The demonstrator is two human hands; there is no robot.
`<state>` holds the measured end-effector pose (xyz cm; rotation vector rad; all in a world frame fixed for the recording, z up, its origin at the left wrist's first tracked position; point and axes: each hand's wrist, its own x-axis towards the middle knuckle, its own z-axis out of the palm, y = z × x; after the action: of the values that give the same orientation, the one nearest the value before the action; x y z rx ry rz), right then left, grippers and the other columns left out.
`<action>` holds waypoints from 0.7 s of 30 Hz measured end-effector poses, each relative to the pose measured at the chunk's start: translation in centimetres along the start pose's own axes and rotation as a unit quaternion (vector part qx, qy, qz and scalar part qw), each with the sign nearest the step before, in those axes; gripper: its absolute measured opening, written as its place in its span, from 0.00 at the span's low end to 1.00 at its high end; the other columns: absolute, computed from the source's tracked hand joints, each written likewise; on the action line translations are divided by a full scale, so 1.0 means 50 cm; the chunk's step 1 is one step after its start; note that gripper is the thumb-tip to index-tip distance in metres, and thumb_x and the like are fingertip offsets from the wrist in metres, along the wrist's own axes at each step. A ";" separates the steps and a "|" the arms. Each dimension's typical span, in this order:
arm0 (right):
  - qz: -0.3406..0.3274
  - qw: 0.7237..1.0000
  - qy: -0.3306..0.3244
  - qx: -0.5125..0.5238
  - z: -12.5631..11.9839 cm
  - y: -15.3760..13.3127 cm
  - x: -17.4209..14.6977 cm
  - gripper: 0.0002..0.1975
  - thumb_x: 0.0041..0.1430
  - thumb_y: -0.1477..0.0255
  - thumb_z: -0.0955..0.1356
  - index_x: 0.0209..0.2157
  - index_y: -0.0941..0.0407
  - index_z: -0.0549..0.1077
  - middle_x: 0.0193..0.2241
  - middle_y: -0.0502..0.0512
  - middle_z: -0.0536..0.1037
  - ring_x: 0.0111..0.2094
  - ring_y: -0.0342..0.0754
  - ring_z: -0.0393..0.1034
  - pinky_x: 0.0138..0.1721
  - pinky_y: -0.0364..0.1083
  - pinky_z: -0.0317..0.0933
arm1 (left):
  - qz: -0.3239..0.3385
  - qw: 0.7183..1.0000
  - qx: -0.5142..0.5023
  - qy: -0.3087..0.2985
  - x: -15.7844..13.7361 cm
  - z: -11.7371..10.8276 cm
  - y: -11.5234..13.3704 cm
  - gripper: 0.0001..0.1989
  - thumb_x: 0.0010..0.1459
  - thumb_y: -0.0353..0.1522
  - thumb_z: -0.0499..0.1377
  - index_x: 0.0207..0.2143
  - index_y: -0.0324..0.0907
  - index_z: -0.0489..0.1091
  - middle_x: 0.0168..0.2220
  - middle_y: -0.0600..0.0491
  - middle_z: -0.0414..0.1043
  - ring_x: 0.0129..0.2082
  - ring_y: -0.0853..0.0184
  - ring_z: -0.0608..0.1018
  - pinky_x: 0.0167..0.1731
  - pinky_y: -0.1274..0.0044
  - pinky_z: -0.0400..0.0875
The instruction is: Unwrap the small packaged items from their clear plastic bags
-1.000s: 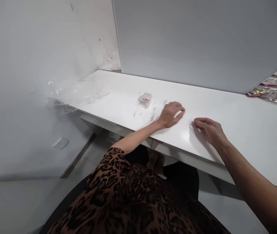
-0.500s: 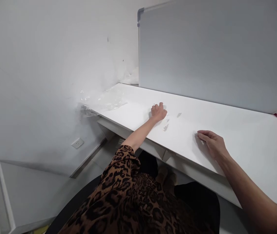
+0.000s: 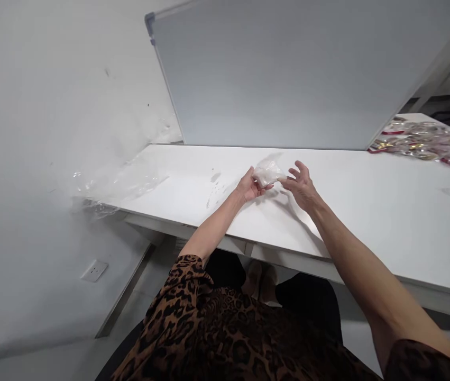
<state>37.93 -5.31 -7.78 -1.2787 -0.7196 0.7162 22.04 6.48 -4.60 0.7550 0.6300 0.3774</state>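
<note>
A small crumpled, whitish see-through plastic bag (image 3: 268, 170) is held above the white table (image 3: 367, 217). My left hand (image 3: 250, 186) cups it from the left and below, with the fingers closed round its lower edge. On the other side my right hand (image 3: 300, 185) has thumb and forefinger at the bag's right edge in what looks like a pinch, while its other fingers are raised and apart. What lies inside the bag, if anything, I cannot make out. Grey smudges mark the tabletop left of my left hand.
A large sheet of clear plastic (image 3: 121, 182) hangs over the table's left end by the wall. At the back stands a framed grey-white board (image 3: 272, 79). Several shiny packets with red edges (image 3: 426, 140) lie at the right rear. A wall socket (image 3: 94, 270) is low on the left.
The view has turned right. My hands, apart before over the table, have come together at the crumpled plastic bag, which is now lifted and visible between them.
</note>
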 end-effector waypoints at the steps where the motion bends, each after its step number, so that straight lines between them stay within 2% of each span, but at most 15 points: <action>1: -0.003 1.000 -0.020 0.014 -0.004 -0.002 0.009 0.52 0.32 0.59 0.84 0.62 0.43 0.67 0.63 0.57 0.69 0.56 0.54 0.71 0.43 0.47 0.73 | -0.005 1.000 0.004 0.000 0.011 0.003 -0.003 0.33 0.74 0.51 0.41 0.58 0.35 0.71 0.32 0.46 0.79 0.25 0.64 0.82 0.20 0.78 0.68; 3: 0.000 0.997 -0.059 0.041 -0.011 -0.001 0.022 0.43 0.35 0.59 0.84 0.55 0.47 0.73 0.54 0.55 0.76 0.48 0.51 0.74 0.36 0.43 0.71 | -0.006 1.000 0.019 -0.012 0.029 0.005 -0.008 0.44 0.70 0.59 0.35 0.57 0.33 0.72 0.32 0.43 0.80 0.25 0.63 0.82 0.20 0.77 0.70; 5: 0.014 0.995 -0.075 0.063 -0.016 0.006 0.030 0.34 0.38 0.58 0.84 0.48 0.50 0.77 0.45 0.53 0.80 0.41 0.47 0.75 0.30 0.40 0.68 | 0.010 0.998 0.041 -0.040 0.043 0.003 -0.012 0.46 0.68 0.62 0.36 0.54 0.33 0.73 0.32 0.42 0.81 0.26 0.63 0.83 0.23 0.77 0.73; 7: 0.026 0.995 -0.068 0.074 -0.017 0.016 0.035 0.31 0.38 0.56 0.85 0.43 0.51 0.78 0.39 0.52 0.81 0.36 0.46 0.75 0.27 0.40 0.67 | 0.039 0.994 0.074 -0.066 0.051 0.002 -0.015 0.37 0.69 0.60 0.48 0.53 0.35 0.73 0.35 0.43 0.82 0.28 0.63 0.84 0.27 0.77 0.77; 9: 0.030 0.995 -0.053 0.079 -0.014 0.025 0.040 0.31 0.37 0.54 0.85 0.41 0.52 0.78 0.34 0.51 0.81 0.33 0.45 0.74 0.26 0.40 0.66 | 0.075 0.988 0.112 -0.076 0.056 0.003 -0.021 0.24 0.68 0.50 0.61 0.50 0.38 0.74 0.36 0.47 0.82 0.28 0.66 0.84 0.31 0.77 0.79; 11: 0.024 0.996 -0.024 0.086 -0.011 0.029 0.045 0.32 0.35 0.50 0.85 0.38 0.53 0.77 0.31 0.50 0.79 0.29 0.43 0.73 0.24 0.39 0.65 | 0.097 0.983 0.136 -0.075 0.059 0.006 -0.026 0.15 0.66 0.40 0.66 0.48 0.39 0.74 0.35 0.50 0.82 0.28 0.68 0.83 0.32 0.78 0.79; 14: 0.016 0.994 0.017 0.110 -0.011 0.026 0.050 0.34 0.33 0.46 0.85 0.36 0.53 0.77 0.30 0.49 0.79 0.28 0.43 0.73 0.24 0.40 0.67 | 0.093 0.985 0.128 -0.070 0.061 0.011 -0.033 0.08 0.66 0.33 0.63 0.46 0.39 0.73 0.34 0.51 0.82 0.29 0.68 0.84 0.33 0.77 0.79; 17: 0.023 0.992 -0.016 0.125 -0.019 0.016 0.050 0.34 0.34 0.48 0.85 0.38 0.52 0.78 0.34 0.50 0.80 0.32 0.45 0.76 0.28 0.42 0.72 | 0.087 0.990 0.098 -0.055 0.063 0.010 -0.036 0.05 0.67 0.28 0.60 0.44 0.37 0.73 0.33 0.50 0.82 0.29 0.68 0.84 0.34 0.76 0.79; 21: 0.036 0.990 -0.054 0.124 -0.025 0.008 0.045 0.34 0.38 0.44 0.83 0.39 0.51 0.76 0.38 0.52 0.81 0.36 0.49 0.78 0.31 0.44 0.75 | 0.091 0.991 0.089 -0.028 0.061 0.003 -0.036 0.04 0.65 0.28 0.60 0.41 0.36 0.73 0.31 0.50 0.81 0.29 0.68 0.83 0.36 0.76 0.79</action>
<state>40.25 -4.18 -8.17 -1.0489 -0.6512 0.9103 24.61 6.79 -7.04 0.9940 0.5485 0.4713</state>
